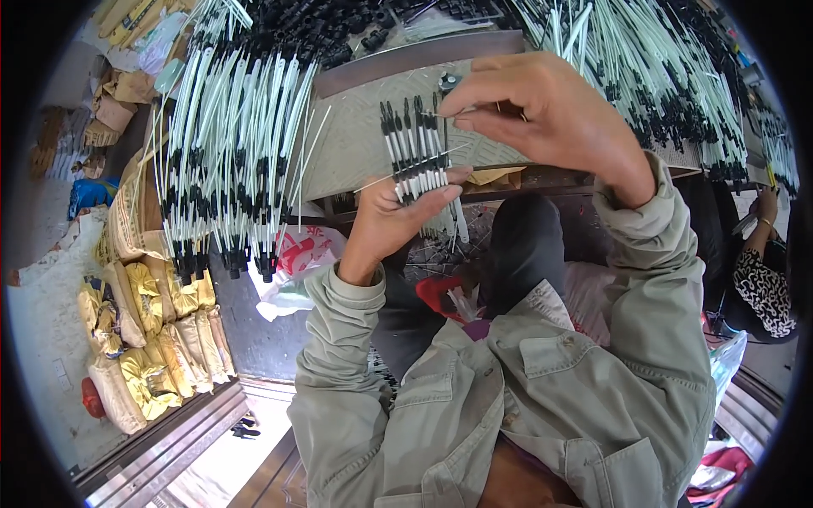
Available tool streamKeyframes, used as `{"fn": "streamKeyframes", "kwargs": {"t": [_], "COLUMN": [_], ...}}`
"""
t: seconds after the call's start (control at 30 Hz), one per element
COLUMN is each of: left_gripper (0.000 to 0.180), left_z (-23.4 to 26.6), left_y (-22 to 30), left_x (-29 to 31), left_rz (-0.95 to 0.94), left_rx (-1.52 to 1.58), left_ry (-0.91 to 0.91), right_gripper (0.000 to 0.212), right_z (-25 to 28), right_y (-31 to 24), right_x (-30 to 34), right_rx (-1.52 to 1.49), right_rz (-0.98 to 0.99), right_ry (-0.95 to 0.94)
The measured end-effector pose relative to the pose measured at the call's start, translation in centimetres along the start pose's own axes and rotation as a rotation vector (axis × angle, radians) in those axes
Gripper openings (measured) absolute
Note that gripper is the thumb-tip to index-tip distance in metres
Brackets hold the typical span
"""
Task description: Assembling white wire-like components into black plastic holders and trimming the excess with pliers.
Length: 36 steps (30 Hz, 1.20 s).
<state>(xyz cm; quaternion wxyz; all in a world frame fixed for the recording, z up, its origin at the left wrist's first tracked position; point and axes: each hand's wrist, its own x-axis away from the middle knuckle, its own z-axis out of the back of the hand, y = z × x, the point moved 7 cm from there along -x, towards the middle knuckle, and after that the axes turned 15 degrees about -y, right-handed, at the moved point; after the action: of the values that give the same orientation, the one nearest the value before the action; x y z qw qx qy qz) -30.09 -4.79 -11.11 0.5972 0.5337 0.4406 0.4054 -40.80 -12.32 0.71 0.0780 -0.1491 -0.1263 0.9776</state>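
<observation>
My left hand [391,218] is closed around a fanned row of thin silvery-white rods with black tips [415,157], held upright over the near edge of the worktable. A thin pale stick [364,188] lies crosswise against the row. Above and to the right, my right hand [542,110] has thumb and forefinger pinched together beside the black tip of the rightmost rod. Whatever sits between those fingertips is too small to make out. Below my left hand the rods' lower ends show partly, beyond its fingers.
Bundles of long pale rods with black ends [241,144] hang over the table's left side; another large pile [652,68] covers the right. Behind a low metal strip [419,61] lie heaped black parts [313,30]. Yellow packages [152,330] stand at lower left. Another person's arm [762,224] appears far right.
</observation>
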Motion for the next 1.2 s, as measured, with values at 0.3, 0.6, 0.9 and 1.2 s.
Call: {"fn": "streamKeyframes", "kwargs": {"t": [0.3, 0.6, 0.9, 1.2], "left_gripper": [0.018, 0.017, 0.020, 0.023], "left_z": [0.0, -0.1, -0.1, -0.1], "left_y": [0.0, -0.2, 0.2, -0.1], "left_x": [-0.1, 0.0, -0.2, -0.1], "left_rz": [-0.005, 0.001, -0.016, 0.002], "left_rx": [-0.014, 0.003, 0.014, 0.015], "left_ry": [-0.030, -0.032, -0.029, -0.031], "right_gripper": [0.023, 0.021, 0.021, 0.017], "right_z": [-2.0, -2.7, -3.0, -2.0], "right_y": [2.3, 1.4, 1.7, 0.8], "right_x": [-0.9, -0.3, -0.3, -0.7], "right_rx": [-0.545, -0.674, -0.696, -0.491], "right_rz": [-0.119, -0.161, -0.122, -0.197], "right_ry": [-0.365, -0.168, -0.144, -0.189]}}
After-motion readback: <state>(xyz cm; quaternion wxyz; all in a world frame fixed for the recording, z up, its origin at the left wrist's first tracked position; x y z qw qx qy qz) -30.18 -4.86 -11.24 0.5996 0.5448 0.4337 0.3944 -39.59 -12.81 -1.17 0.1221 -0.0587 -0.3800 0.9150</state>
